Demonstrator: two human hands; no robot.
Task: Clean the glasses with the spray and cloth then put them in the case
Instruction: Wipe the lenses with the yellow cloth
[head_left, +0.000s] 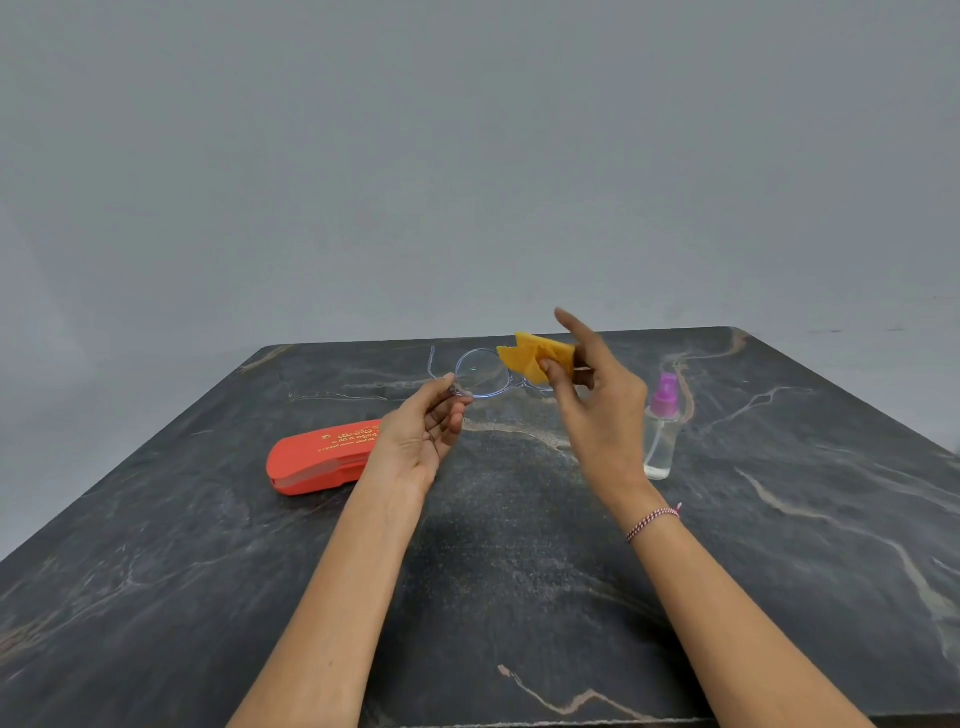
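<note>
Clear-framed glasses (480, 373) are held up above the table's far side. My left hand (423, 428) pinches their left corner between thumb and fingertips. My right hand (592, 395) pinches a folded yellow cloth (535, 356) against the right lens, with the index finger raised. A closed orange glasses case (317, 457) with gold lettering lies on the table to the left, partly hidden behind my left wrist. A clear spray bottle (662, 426) with a purple nozzle stands upright to the right of my right hand.
Everything sits on a dark marble table (493, 571) with pale veins. Its far edge runs just behind the glasses, and a plain grey wall (467, 156) rises beyond it.
</note>
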